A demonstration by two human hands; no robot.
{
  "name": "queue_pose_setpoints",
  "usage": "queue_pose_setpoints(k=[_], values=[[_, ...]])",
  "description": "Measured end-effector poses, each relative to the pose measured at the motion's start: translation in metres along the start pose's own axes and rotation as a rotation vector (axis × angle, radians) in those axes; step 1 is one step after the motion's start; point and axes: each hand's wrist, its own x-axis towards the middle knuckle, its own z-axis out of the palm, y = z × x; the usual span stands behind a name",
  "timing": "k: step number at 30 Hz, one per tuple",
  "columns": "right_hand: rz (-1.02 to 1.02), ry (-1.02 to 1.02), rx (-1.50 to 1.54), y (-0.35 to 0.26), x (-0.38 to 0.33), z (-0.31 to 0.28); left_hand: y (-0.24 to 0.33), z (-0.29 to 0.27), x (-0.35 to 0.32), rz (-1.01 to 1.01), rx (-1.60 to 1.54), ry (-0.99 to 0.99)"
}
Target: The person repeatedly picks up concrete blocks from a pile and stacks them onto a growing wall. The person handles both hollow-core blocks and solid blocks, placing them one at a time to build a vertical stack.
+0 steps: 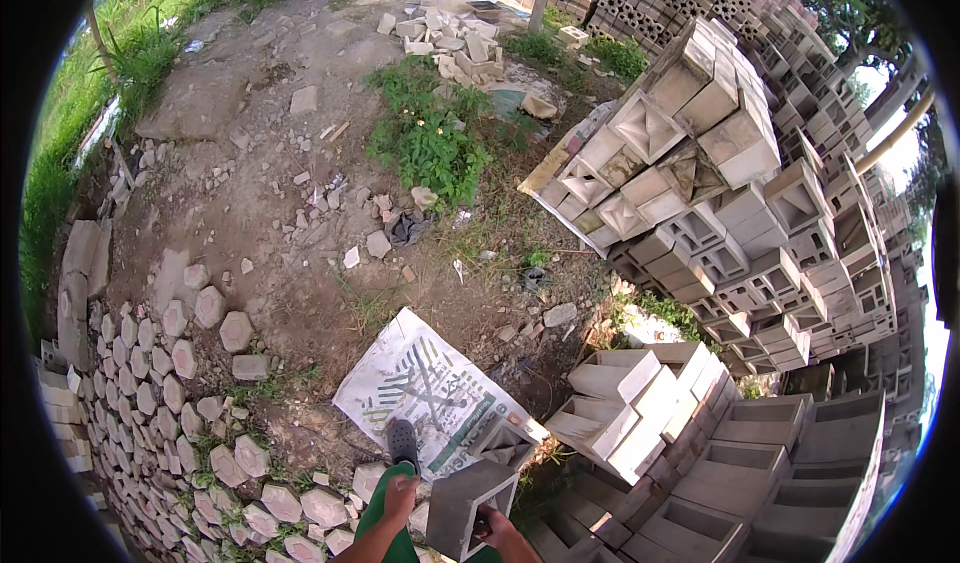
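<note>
My right hand (492, 526) grips a grey hollow concrete block (468, 503) by its open side, the fingers reaching into the cavity. The block is tilted in front of my legs at the lower middle. To its left, my left hand (400, 496) is closed over my green-clad leg, a little apart from the block; what it holds, if anything, is hidden. Just beyond the held block, another concrete block (503, 445) with a slanted inner web sits on the edge of a white printed sack (425, 383). My foot in a dark clog (402, 441) stands on the sack.
Hexagonal pavers (237, 331) cover the ground at left. Concrete blocks (615, 403) are stacked close on my right, and a tall leaning stack (700, 163) rises behind them. Farther off are a leafy weed (430, 138), rubble (455, 43) and bare dirt (230, 103).
</note>
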Motion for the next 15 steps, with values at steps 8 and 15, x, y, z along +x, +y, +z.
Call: queue_pose_setpoints(k=[8,15], values=[[-0.324,0.354,-1.224,-0.014,-0.18,0.135,0.09,0.008,-0.018,-0.346,0.125,-0.61],[-0.596,0.259,-1.824,0.008,-0.254,0.16,0.068,-0.012,-0.138,-0.087,-0.426,-0.377]])
